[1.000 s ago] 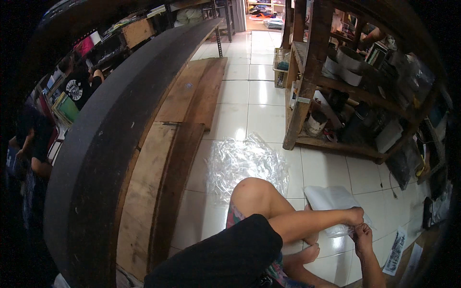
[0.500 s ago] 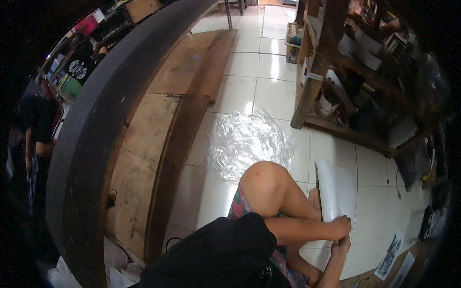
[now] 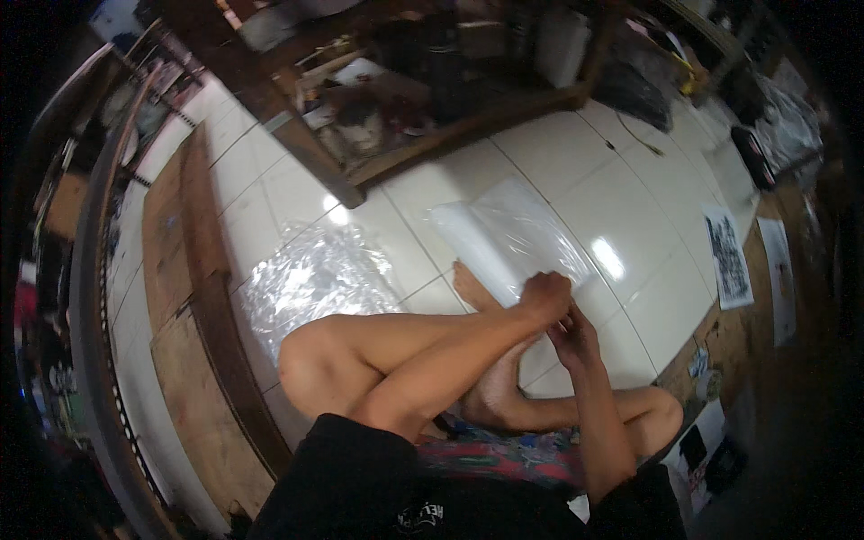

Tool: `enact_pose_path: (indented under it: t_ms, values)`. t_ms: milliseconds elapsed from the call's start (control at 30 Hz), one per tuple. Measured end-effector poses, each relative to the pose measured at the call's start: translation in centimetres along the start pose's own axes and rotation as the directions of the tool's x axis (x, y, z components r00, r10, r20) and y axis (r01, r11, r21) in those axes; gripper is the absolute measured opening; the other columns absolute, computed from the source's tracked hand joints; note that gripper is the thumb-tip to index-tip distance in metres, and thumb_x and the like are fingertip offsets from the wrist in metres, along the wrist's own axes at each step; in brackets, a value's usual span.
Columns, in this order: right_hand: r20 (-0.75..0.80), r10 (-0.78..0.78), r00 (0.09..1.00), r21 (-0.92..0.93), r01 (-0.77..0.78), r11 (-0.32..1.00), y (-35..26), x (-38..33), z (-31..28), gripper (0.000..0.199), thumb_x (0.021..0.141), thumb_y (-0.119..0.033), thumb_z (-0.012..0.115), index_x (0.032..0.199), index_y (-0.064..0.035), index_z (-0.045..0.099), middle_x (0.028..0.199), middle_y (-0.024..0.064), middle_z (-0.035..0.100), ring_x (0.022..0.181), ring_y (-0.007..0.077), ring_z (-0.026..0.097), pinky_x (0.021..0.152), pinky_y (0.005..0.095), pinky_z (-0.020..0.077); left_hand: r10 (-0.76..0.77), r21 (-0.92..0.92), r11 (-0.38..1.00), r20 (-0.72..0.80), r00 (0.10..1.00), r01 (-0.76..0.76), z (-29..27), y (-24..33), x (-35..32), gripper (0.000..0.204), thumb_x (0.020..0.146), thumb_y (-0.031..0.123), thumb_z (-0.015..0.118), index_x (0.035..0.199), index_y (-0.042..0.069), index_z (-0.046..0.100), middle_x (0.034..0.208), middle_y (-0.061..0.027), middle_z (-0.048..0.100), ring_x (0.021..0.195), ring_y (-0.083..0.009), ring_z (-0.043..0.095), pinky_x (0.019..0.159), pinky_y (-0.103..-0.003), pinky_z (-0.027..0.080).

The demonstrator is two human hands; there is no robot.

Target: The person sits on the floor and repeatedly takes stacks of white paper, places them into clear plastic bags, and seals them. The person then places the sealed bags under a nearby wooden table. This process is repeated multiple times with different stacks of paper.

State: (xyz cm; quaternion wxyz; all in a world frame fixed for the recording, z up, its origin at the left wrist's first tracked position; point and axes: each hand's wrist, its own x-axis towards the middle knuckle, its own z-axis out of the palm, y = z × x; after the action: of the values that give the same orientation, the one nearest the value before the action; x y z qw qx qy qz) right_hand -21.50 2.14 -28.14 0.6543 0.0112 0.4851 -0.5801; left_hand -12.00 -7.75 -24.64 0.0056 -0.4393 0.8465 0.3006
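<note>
On the floor in front of me lies a rolled length of translucent plastic (image 3: 472,245), with a clear flat sheet (image 3: 535,236) spreading from its right side. My left hand (image 3: 546,295) is closed at the near end of this plastic, its back turned upward. Just below it my right hand (image 3: 574,342) has its fingers bent up against the left fingertips in a pinch. Whatever sits between the fingers is hidden or too small to name. Left of the roll a crumpled clear plastic sheet (image 3: 315,281) rests beyond my bent left knee.
A dark wooden shelf (image 3: 468,135) filled with clutter stands ahead. Brown wooden boards (image 3: 211,306) run along the left. At the right, printed sheets (image 3: 727,256) lie on or beside a brown wooden surface (image 3: 765,297). My bare foot (image 3: 472,286) is beside the roll.
My view has swung to the right, so the plastic and both hands appear nearer the middle. The hands remain together at the near end of the plastic.
</note>
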Motion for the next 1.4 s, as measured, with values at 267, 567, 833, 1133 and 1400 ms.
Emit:
enact_pose_path:
  t_ms: [267,567,833,1133,1400]
  values:
    - [0.186,0.009,0.983,0.052,-0.019,0.998,-0.3,1.6,-2.7,0.02,0.095,-0.024,0.055,0.104,-0.006,0.055,0.102,0.0063,0.054,0.095,0.0196,0.056,0.088,0.0383,0.0481,0.061,-0.054,0.997,0.016,0.998,-0.06,1.2,1.2,-0.8,0.023,0.082,0.023,0.057,0.091,0.004,0.067,0.098,-0.0191,0.065,0.095,-0.0367,0.063,0.082,-0.048,0.05]
    - [0.113,-0.155,0.981,0.128,0.141,0.982,0.3,1.3,-0.7,0.018,0.092,-0.025,0.061,0.104,-0.0128,0.055,0.105,0.0029,0.06,0.095,0.0193,0.057,0.089,0.0374,0.0458,0.109,-0.136,0.988,0.241,0.964,-0.078,-2.0,-0.3,0.2,0.031,0.081,0.031,0.057,0.091,0.003,0.066,0.093,-0.0198,0.066,0.089,-0.0354,0.063,0.079,-0.044,0.05]
    - [0.249,-0.173,0.953,0.066,0.162,0.985,-0.5,0.5,-0.5,0.018,0.095,-0.028,0.057,0.104,-0.0133,0.054,0.105,0.0035,0.06,0.096,0.0194,0.059,0.087,0.0386,0.0487,0.058,-0.353,0.935,0.189,0.98,0.013,-2.9,-0.9,0.2,0.033,0.085,0.036,0.058,0.087,0.003,0.063,0.085,-0.0177,0.065,0.081,-0.0323,0.062,0.072,-0.039,0.048]
    - [0.238,-0.077,0.968,0.091,0.057,0.994,0.2,0.6,-0.6,0.024,0.099,-0.025,0.049,0.115,-0.0082,0.051,0.109,0.008,0.058,0.098,0.0231,0.058,0.086,0.0412,0.049,0.151,-0.207,0.973,0.225,0.963,-0.104,-2.0,-1.0,-0.3,0.028,0.085,0.031,0.061,0.084,0.004,0.062,0.084,-0.0172,0.065,0.077,-0.0322,0.062,0.071,-0.04,0.048]
    - [0.263,-0.217,0.94,0.267,0.145,0.953,1.8,2.4,-1.6,0.015,0.095,-0.017,0.053,0.106,-0.0068,0.052,0.107,0.0072,0.058,0.099,0.0207,0.056,0.086,0.0403,0.0463,0.184,-0.368,0.926,0.261,0.947,-0.079,-2.6,-2.0,1.0,0.032,0.087,0.033,0.059,0.082,0.002,0.061,0.078,-0.015,0.062,0.072,-0.0243,0.059,0.067,-0.037,0.046]
